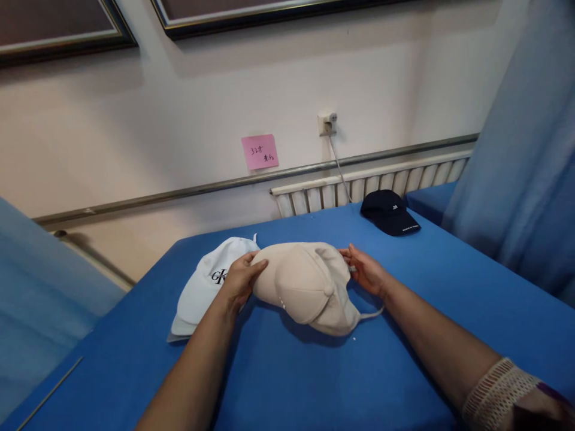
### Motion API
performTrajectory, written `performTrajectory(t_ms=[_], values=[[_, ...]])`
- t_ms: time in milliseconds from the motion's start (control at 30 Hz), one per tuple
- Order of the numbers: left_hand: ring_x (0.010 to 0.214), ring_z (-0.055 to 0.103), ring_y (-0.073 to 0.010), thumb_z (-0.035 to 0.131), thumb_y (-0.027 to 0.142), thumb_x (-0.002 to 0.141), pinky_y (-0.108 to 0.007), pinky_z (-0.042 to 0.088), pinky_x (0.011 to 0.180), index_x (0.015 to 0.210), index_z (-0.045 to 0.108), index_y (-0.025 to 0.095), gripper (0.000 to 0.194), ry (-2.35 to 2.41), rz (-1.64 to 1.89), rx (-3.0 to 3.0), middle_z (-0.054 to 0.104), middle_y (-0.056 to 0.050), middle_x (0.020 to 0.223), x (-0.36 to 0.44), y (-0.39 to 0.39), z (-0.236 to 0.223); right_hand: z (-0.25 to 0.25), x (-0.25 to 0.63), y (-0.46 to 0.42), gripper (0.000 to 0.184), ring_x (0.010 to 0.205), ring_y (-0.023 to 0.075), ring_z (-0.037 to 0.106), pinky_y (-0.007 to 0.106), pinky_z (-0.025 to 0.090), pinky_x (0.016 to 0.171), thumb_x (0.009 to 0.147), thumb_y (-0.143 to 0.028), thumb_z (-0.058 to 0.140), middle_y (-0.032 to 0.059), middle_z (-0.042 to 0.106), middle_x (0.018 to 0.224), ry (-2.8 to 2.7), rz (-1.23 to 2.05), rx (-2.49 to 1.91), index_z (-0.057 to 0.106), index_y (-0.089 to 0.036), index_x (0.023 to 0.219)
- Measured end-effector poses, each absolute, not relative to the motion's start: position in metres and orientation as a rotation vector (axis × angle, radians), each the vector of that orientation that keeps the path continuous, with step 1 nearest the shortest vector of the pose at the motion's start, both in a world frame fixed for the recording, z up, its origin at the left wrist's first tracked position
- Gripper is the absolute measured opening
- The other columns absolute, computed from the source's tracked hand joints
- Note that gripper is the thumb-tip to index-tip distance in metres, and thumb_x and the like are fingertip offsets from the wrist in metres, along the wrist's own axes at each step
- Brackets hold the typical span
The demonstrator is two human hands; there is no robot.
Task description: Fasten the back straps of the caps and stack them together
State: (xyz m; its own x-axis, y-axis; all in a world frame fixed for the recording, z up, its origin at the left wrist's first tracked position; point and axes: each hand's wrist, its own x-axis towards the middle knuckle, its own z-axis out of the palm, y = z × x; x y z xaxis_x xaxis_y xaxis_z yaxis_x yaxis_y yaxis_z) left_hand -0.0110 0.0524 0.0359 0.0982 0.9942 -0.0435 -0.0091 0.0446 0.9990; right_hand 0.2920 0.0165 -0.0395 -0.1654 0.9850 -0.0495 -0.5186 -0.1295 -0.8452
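Note:
A beige baseball cap point(299, 281) is held over the blue-covered table, its crown button facing me and its brim pointing left. My left hand point(242, 278) pinches the brim, thumb on top and fingers underneath. At the cap's back edge is my right hand point(366, 272), fingers against the fabric beside the strap; some fingertips are hidden. One strap end dangles to the right, below that hand. Just behind my left hand lies a pale blue-white cap point(204, 287) with black letters on its front, partly covered by the hand.
A dark navy cap point(389, 212) rests at the table's far right. The blue table point(314, 383) meets a radiator point(381, 179) and a wall rail point(202, 188). Blue curtains point(521, 179) hang on both sides. A pink note point(260, 151) and a socket point(327, 124) are on the wall.

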Motion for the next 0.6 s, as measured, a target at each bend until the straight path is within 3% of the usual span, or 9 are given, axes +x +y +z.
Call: performTrajectory(t_ms=[100,167,300,400,467,600], values=[[0.081,0.068,-0.0245,0.083,0.028,0.055,-0.035,0.054,0.072,0.105,0.063,0.010,0.057,1.239,0.991,1.247,0.070,-0.016,0.102,0.013,0.083,0.030,-0.036,0.293,0.015,0.033,0.067,0.0147,0.063,0.022,0.047,0.058,0.071,-0.042,0.075,0.0046,0.071,0.080,-0.816,1.613,-0.778,0.067,-0.016,0.089],[0.095,0.067,-0.0260,0.079,0.024,0.060,-0.036,0.054,0.079,0.107,0.061,0.011,0.051,1.380,1.131,1.219,0.068,-0.018,0.110,0.030,0.097,0.021,-0.040,0.295,0.020,0.027,0.056,0.0118,0.058,0.021,0.044,0.052,0.064,-0.031,0.080,0.0009,0.067,0.067,-0.670,1.502,-0.856,0.064,-0.015,0.079],[0.129,0.048,-0.0267,0.068,0.021,0.071,-0.038,0.047,0.097,0.119,0.052,0.016,0.051,1.538,1.310,1.134,0.049,-0.018,0.139,0.056,0.092,-0.009,-0.058,0.303,0.037,0.021,0.047,0.0102,0.052,0.020,0.041,0.045,0.066,-0.024,0.075,-0.0034,0.058,0.054,-0.344,1.218,-1.004,0.055,-0.017,0.068],[0.127,0.050,-0.0281,0.064,0.019,0.074,-0.039,0.048,0.096,0.117,0.051,0.017,0.045,1.550,1.268,1.018,0.048,-0.018,0.140,0.063,0.053,-0.028,-0.071,0.310,0.047,0.016,0.050,0.0112,0.056,0.021,0.045,0.048,0.071,-0.024,0.069,-0.0034,0.060,0.056,-0.268,1.106,-1.035,0.054,-0.018,0.071],[0.115,0.061,-0.0249,0.066,0.019,0.074,-0.035,0.051,0.092,0.117,0.050,0.018,0.046,1.431,1.179,0.860,0.054,-0.017,0.134,0.067,0.020,-0.032,-0.075,0.313,0.050,0.014,0.053,0.0117,0.057,0.022,0.047,0.050,0.070,-0.024,0.067,-0.0037,0.061,0.058,-0.246,1.055,-1.038,0.055,-0.019,0.073],[0.094,0.070,-0.0244,0.063,0.028,0.082,-0.035,0.055,0.083,0.109,0.054,0.014,0.032,1.042,0.716,0.526,0.067,-0.018,0.110,0.084,-0.023,-0.029,-0.078,0.310,0.051,0.015,0.055,0.0123,0.058,0.022,0.047,0.051,0.067,-0.026,0.068,-0.0040,0.062,0.061,-0.251,1.017,-1.035,0.056,-0.019,0.072]])
